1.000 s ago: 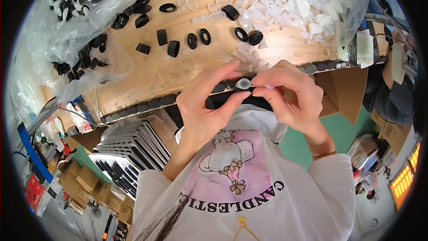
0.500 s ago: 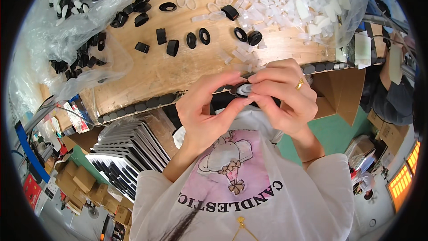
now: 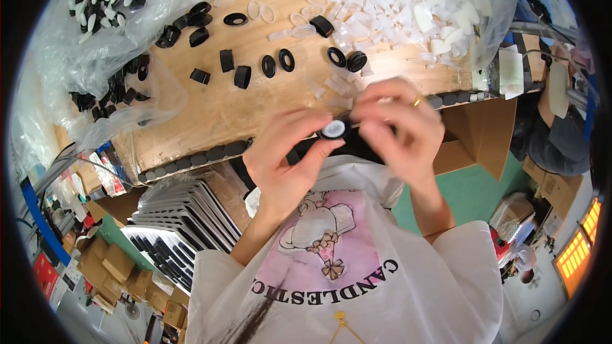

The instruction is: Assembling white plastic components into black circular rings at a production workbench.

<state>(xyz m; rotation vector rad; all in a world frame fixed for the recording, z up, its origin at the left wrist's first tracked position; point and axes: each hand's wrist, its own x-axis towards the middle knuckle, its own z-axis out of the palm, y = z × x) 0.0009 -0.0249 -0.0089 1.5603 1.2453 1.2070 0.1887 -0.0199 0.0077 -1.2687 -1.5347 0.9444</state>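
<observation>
Between the thumb and fingers of my left hand [image 3: 284, 153] is a black oval plastic ring with a whitish centre [image 3: 334, 129], its face tilted up. It is held just off the table's front edge. My right hand [image 3: 401, 130], with a gold ring on one finger, is a little to the right of the piece and apart from it. Its fingers are smeared by motion, so whether they hold anything is unclear. Beyond my hands, loose black oval rings [image 3: 287, 60] and a black oval piece [image 3: 356, 61] lie on the wooden table [image 3: 210, 108].
Clear plastic strips [image 3: 363, 19] and pale oval pieces [image 3: 424, 19] heap at the back right. Plastic bags [image 3: 51, 70] with black parts cover the left. Dark round pads [image 3: 220, 146] line the front edge. Stacked white-and-black panels [image 3: 185, 216] and a cardboard box [image 3: 478, 134] stand below.
My right hand has let go of the black oval ring and drawn away to its right. My left hand keeps hold, and the ring's whitish centre now faces up more.
</observation>
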